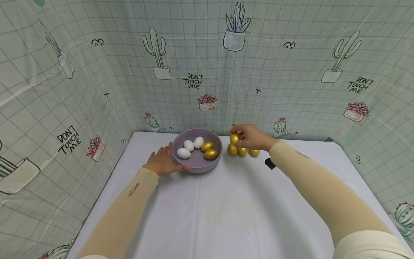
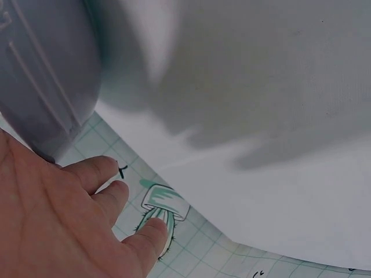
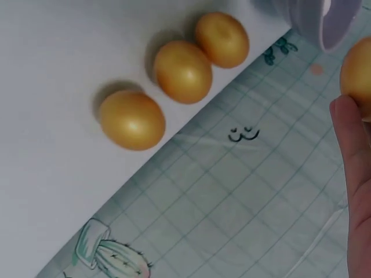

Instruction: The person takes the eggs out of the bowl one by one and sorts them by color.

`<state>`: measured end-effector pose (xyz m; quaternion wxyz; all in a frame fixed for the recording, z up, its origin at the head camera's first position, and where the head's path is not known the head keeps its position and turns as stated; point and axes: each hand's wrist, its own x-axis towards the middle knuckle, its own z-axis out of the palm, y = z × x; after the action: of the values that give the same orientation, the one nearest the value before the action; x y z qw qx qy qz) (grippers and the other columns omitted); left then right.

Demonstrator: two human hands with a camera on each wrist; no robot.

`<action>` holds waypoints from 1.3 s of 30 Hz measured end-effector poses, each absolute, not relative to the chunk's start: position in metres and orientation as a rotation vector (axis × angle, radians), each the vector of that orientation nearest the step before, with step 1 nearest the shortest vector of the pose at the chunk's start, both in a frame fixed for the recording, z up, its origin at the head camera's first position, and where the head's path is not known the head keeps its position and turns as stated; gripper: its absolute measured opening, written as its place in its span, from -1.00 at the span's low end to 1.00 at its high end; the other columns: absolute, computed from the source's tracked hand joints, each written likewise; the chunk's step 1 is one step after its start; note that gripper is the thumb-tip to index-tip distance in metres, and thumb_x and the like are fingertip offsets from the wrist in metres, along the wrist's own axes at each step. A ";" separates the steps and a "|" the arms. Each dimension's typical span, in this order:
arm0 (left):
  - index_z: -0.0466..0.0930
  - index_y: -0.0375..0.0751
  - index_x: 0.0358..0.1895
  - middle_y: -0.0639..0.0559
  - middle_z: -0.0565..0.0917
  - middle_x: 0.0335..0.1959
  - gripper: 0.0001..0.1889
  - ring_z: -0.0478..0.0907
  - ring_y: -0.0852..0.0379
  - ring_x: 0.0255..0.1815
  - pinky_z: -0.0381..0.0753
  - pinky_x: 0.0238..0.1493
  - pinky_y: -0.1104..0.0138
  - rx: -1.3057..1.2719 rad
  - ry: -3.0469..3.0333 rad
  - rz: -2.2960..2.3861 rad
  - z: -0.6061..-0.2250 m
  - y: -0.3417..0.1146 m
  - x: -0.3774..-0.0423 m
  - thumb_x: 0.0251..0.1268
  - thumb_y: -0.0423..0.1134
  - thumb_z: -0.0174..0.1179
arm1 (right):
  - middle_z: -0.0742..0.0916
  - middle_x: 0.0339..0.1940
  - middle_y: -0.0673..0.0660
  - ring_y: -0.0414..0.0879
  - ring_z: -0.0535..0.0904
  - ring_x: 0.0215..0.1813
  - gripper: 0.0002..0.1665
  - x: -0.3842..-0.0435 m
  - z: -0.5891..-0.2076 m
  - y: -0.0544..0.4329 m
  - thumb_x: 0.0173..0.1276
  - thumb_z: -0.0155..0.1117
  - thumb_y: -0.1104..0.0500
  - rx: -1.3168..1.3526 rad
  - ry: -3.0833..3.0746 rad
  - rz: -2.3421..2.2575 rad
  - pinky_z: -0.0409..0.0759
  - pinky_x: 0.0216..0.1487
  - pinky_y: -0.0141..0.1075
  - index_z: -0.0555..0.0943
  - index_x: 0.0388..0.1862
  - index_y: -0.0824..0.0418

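Observation:
A mauve bowl (image 1: 198,169) stands near the table's back edge, holding several eggs: three white eggs (image 1: 183,153) at its left and two golden eggs (image 1: 211,154) at its right. My left hand (image 1: 163,160) touches the bowl's left side, fingers spread and thumb stretched along the front. In the left wrist view those fingers (image 2: 95,174) look relaxed beside the bowl's wall. Right of the bowl, my right hand (image 1: 253,137) pinches a golden egg (image 1: 234,137) between thumb and fingertips, raised over the table. Below it, three golden eggs (image 3: 132,120) lie in a row.
A white table (image 1: 207,208) extends toward me in front of the bowl. Close behind and at both sides hangs a checked curtain (image 1: 207,57) printed with cacti. A black object (image 1: 270,163) shows by my right wrist.

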<state>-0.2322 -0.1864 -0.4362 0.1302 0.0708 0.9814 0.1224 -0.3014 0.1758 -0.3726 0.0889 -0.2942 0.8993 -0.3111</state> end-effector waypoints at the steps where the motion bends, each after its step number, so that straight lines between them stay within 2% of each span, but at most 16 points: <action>1: -0.35 -0.37 0.59 -0.38 0.03 0.55 0.49 -0.11 -0.29 0.57 -0.13 0.47 -0.21 0.207 2.853 0.355 -0.436 -0.186 -0.232 -0.15 0.73 0.03 | 0.62 0.20 0.19 0.16 0.56 0.20 -0.41 -0.302 -0.373 0.179 0.20 0.42 0.28 -0.869 2.682 -0.921 0.59 0.14 -0.12 0.56 0.24 0.31; 20: -0.34 -0.38 0.59 -0.38 0.05 0.55 0.48 -0.08 -0.30 0.56 -0.12 0.46 -0.22 0.207 2.860 0.354 -0.436 -0.185 -0.232 -0.14 0.72 0.04 | 0.60 0.21 0.26 0.22 0.57 0.18 -0.43 -0.298 -0.392 0.239 0.22 0.37 0.33 -0.711 2.741 -0.916 0.65 0.05 -0.08 0.54 0.24 0.38; 39: -0.32 -0.38 0.59 -0.38 0.07 0.55 0.49 -0.06 -0.30 0.56 -0.10 0.46 -0.22 0.204 2.866 0.358 -0.437 -0.185 -0.233 -0.15 0.73 0.04 | 0.62 0.18 0.31 0.30 0.57 0.17 -0.46 -0.295 -0.402 0.266 0.23 0.39 0.30 -0.616 2.809 -0.865 0.61 0.09 0.04 0.55 0.21 0.38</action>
<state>-0.2326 -0.1854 -0.4374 0.1228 0.0698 0.9823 0.1228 -0.2946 0.2662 -0.4023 0.0694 -0.2046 0.9331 -0.2873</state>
